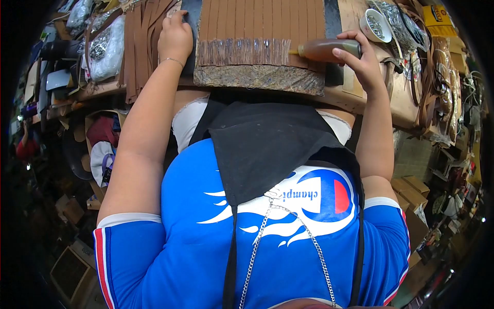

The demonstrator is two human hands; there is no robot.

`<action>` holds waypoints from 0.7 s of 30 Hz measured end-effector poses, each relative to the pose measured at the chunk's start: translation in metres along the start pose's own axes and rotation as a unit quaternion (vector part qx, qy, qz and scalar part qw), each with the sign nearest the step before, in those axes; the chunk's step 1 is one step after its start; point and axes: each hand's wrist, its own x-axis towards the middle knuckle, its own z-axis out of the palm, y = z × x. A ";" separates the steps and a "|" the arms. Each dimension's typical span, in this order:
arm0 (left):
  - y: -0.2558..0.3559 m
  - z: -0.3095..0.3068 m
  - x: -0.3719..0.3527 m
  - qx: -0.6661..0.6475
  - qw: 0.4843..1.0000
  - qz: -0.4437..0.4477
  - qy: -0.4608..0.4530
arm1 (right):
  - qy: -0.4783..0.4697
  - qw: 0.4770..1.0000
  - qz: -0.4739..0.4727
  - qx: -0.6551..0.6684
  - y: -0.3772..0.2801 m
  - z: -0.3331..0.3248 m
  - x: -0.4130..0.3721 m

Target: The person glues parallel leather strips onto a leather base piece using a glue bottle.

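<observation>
My right hand (360, 61) grips a squeeze bottle (324, 50) of amber liquid, held sideways with its nozzle touching the near ends of several brown leather strips (257, 23). The strips lie side by side on a worn board (257, 77) at the workbench edge; their near ends look wet and shiny. My left hand (175, 37) rests flat on a dark sheet (191, 10) beside the strips at the left, pressing down, with nothing in it.
More brown strips (139, 46) hang over the bench at the left beside plastic bags (105, 49). A white bowl (374, 24) of small metal parts sits at the right with straps and clutter. Cardboard boxes (411, 190) stand on the floor at right.
</observation>
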 end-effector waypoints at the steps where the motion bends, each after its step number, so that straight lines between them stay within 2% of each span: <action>1: 0.000 0.000 0.000 -0.001 1.000 0.002 0.002 | -0.026 1.000 0.011 -0.002 -0.005 -0.001 -0.005; 3: 0.000 0.001 0.000 -0.003 1.000 0.005 0.005 | -0.053 0.998 0.023 -0.004 -0.007 -0.002 -0.007; 5: -0.001 0.001 -0.001 -0.004 1.000 0.008 0.008 | -0.038 0.998 -0.033 -0.037 -0.005 -0.003 -0.009; 6: -0.001 0.001 -0.001 -0.002 1.000 0.007 0.007 | -0.038 0.998 -0.033 -0.038 -0.006 -0.001 -0.009; 8: -0.001 0.001 -0.001 -0.001 1.000 0.006 0.007 | -0.002 1.000 0.022 0.009 -0.007 0.002 -0.007; 12: 0.000 0.001 0.000 0.001 1.000 0.002 0.004 | -0.010 1.000 0.017 0.012 -0.005 0.000 -0.008; 14: 0.000 0.001 0.000 0.000 1.000 0.000 0.002 | -0.050 0.995 -0.039 -0.075 -0.006 -0.005 -0.009; 15: 0.000 0.001 0.000 -0.001 1.000 0.002 0.002 | -0.051 0.995 -0.038 -0.076 -0.007 -0.004 -0.010; 17: 0.000 0.000 -0.001 -0.001 1.000 0.003 0.002 | -0.024 0.999 0.019 0.014 -0.009 0.000 -0.010; 21: 0.001 -0.001 -0.001 -0.005 1.000 -0.001 -0.002 | -0.004 1.000 0.023 0.008 -0.001 0.004 0.000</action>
